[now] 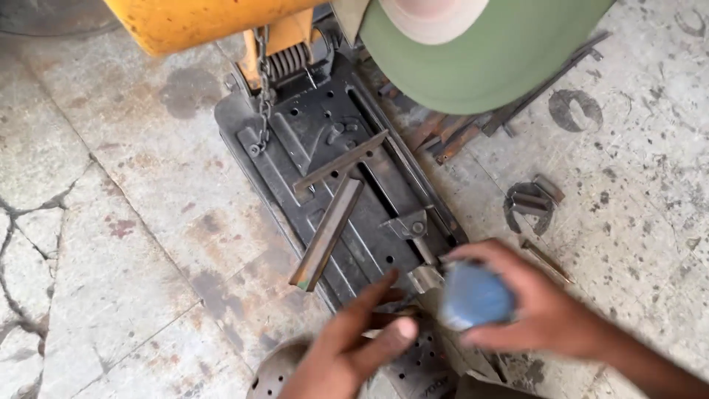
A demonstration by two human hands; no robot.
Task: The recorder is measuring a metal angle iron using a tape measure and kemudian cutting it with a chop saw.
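A black chop-saw base (295,125) lies on the stone floor, with a yellow motor housing (199,22) and a green blade guard (487,59) above it. A rusty steel angle piece (325,233) lies slanted across the base against the fence (341,162). My right hand (532,303) is closed on a blurred blue object (473,297) near the vise screw (417,229). My left hand (354,343) hovers by the base's near end, fingers apart, index finger pointing toward the vise.
Several rusty steel bars (450,137) lie beside the base under the guard. Short cut-off pieces (535,199) and a thin rod (546,260) rest on the floor at right. A chain (262,96) hangs from the saw arm. Cracked stone slabs (88,222) spread to the left.
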